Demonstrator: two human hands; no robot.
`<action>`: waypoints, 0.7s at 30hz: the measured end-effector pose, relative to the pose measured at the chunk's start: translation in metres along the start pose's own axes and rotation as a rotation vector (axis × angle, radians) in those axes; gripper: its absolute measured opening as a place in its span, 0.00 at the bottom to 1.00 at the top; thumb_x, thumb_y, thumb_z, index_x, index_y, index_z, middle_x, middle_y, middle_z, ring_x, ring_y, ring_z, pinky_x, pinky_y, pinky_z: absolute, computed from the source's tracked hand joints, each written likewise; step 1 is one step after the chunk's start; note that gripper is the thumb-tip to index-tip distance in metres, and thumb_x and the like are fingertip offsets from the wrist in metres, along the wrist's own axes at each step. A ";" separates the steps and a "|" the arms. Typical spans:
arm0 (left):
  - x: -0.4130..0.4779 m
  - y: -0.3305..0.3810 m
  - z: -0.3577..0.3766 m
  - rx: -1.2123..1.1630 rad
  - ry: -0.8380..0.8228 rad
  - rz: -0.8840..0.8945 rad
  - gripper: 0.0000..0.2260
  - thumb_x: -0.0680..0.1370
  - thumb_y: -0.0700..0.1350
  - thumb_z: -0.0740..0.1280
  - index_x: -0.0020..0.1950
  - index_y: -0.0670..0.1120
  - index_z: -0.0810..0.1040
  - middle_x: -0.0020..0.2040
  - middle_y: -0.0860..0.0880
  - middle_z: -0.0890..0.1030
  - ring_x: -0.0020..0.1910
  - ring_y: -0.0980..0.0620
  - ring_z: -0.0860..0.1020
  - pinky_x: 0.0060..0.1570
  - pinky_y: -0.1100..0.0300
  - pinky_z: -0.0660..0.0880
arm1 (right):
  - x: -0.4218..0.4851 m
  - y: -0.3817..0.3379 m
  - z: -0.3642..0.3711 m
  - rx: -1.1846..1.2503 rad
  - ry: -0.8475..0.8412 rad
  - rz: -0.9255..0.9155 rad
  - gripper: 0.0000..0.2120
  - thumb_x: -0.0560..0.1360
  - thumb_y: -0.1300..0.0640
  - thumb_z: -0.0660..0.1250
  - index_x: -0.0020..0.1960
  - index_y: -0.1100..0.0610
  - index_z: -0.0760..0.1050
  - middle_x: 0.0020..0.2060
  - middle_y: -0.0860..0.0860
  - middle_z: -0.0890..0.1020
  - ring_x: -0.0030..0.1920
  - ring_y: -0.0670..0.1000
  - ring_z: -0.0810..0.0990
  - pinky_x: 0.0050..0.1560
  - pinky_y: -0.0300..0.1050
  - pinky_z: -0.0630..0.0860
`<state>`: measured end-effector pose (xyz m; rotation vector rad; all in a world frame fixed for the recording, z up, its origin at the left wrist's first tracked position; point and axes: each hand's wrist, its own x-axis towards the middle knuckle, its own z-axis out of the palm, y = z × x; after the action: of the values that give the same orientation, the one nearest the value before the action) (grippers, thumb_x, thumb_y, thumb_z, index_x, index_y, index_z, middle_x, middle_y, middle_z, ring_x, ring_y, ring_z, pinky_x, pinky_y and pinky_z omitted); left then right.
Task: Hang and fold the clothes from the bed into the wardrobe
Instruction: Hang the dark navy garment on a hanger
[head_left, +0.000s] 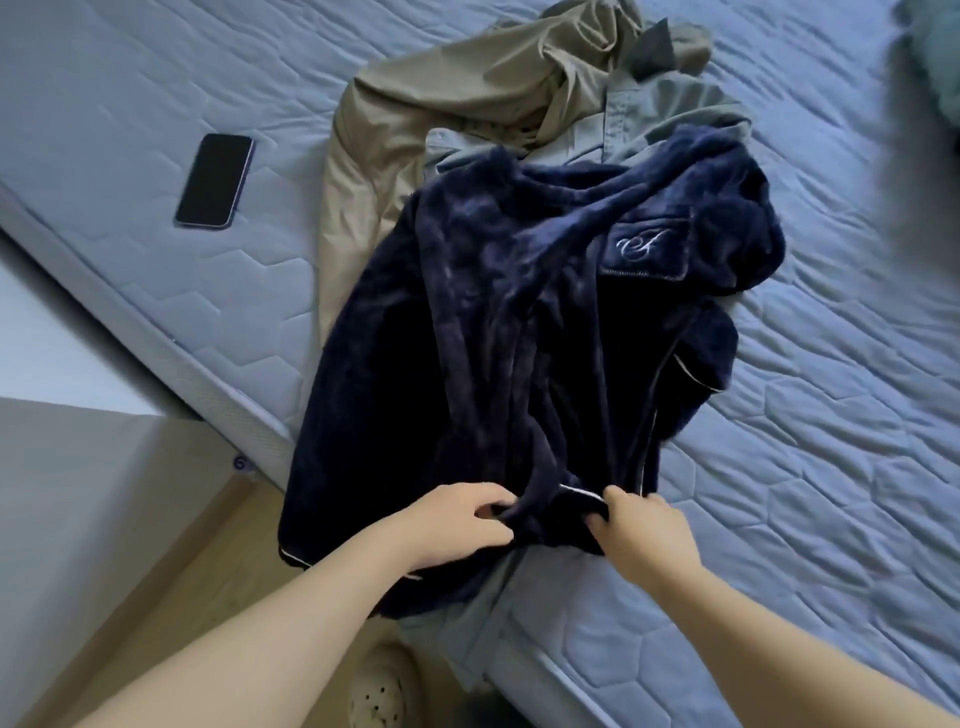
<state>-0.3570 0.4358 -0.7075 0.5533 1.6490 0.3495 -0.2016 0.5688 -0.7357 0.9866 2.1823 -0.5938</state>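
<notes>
**Hands gripping the near edge of the navy robe**

Pinching a bunched fold of fleece with the left hand, fingers curled round it. Pinching the white-piped edge just beside that with the right hand, fingers curled in the same way. Holding close together at the end nearest the body, with neither hand clearly the nearer.

Lying crumpled across the corner of the bed. Stretching lengthwise away from the grip, up and a little to the right, and ending at the pocket with its stitched monogram. Spilling over the mattress edge on the left, toward the floor.

Probably calling for a lift up and back toward the body, with the whole length trailing from the two pinches. Likely weighing heavily and sagging between the hands. Possibly dragging the clothes underneath along with it.

Resting on top of a grey-blue shirt and touching a beige garment heaped beyond and to the left. Keeping well apart from the phone, face up on the quilted mattress near its left edge.

Showing wooden boards below, and a pale perforated shoe between the forearms. Showing no wardrobe anywhere. Blurring at the top right into something teal, too soft to name.
</notes>
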 end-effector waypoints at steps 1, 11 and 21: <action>-0.004 0.006 0.000 0.005 0.032 0.028 0.08 0.76 0.48 0.66 0.54 0.58 0.79 0.45 0.59 0.79 0.41 0.59 0.77 0.46 0.64 0.74 | -0.012 0.014 0.006 0.097 -0.080 0.077 0.12 0.79 0.47 0.54 0.43 0.54 0.64 0.45 0.52 0.78 0.52 0.56 0.76 0.44 0.47 0.67; 0.049 0.064 -0.007 0.077 0.519 -0.041 0.40 0.74 0.37 0.66 0.76 0.57 0.46 0.74 0.45 0.57 0.58 0.43 0.75 0.48 0.58 0.75 | -0.071 0.062 0.031 0.407 -0.432 0.304 0.09 0.71 0.48 0.65 0.36 0.51 0.68 0.37 0.46 0.75 0.44 0.48 0.75 0.38 0.37 0.69; 0.049 0.020 0.053 0.416 0.166 -0.094 0.20 0.74 0.42 0.61 0.66 0.51 0.73 0.65 0.49 0.75 0.62 0.48 0.74 0.59 0.58 0.72 | 0.010 0.030 -0.046 0.643 0.312 0.129 0.34 0.74 0.63 0.63 0.76 0.48 0.52 0.67 0.56 0.67 0.59 0.58 0.73 0.57 0.49 0.72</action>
<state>-0.3054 0.4744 -0.7458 0.7680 1.9156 -0.0225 -0.2010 0.6210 -0.7156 1.6297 2.2025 -1.1875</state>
